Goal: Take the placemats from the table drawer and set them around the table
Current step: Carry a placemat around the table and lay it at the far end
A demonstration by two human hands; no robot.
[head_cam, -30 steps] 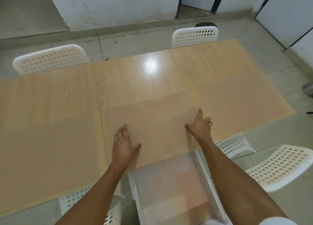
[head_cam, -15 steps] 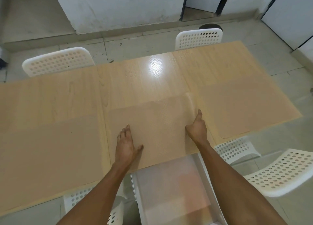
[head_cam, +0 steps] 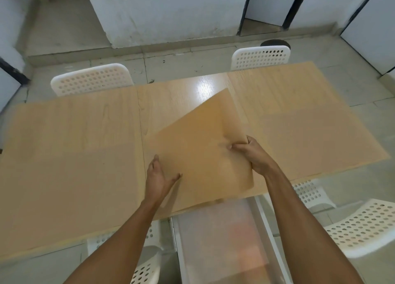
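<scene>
A translucent tan placemat is lifted off the middle of the wooden table, tilted with one corner pointing away from me. My right hand pinches its right edge. My left hand hovers at its left lower side, fingers apart, touching or almost touching it. Two more placemats lie flat on the table, one at the left and one at the right. The white table drawer stands pulled out below the table's near edge, between my forearms.
White perforated chairs stand around the table: two at the far side, one at the near right, one partly under the table near my left arm. Tiled floor and white walls lie beyond.
The middle placemat lay flat under both hands; now my right hand has gripped its right edge and raised and turned it. My left hand has lifted off its surface.
</scene>
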